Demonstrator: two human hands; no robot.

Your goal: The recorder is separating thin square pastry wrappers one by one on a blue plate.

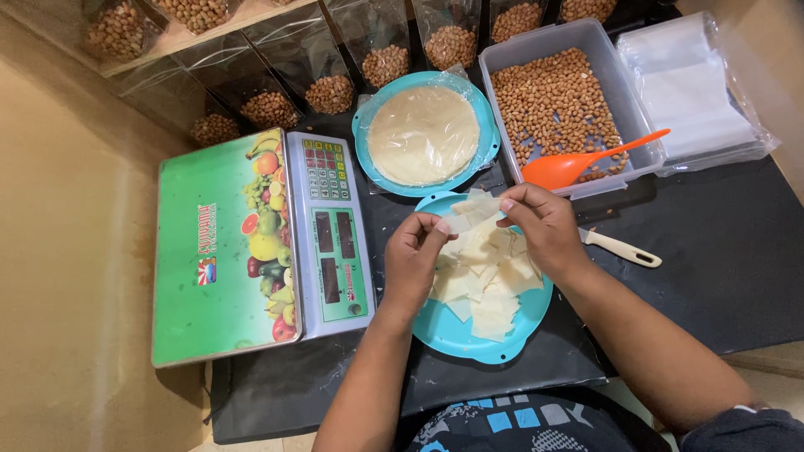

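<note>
Both hands, left [412, 255] and right [544, 224], pinch the ends of a pale dough strip [473, 216] held level, its long axis running left to right, above a blue plate [452, 335] of cut pieces on the dark surface [720, 251].

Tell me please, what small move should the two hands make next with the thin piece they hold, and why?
Probably peel the thin pale sheet piece apart from its layer. The left hand and right hand pinch its opposite ends above the lower blue plate, which already holds a pile of cut squares; the freed piece could then drop there.
</note>
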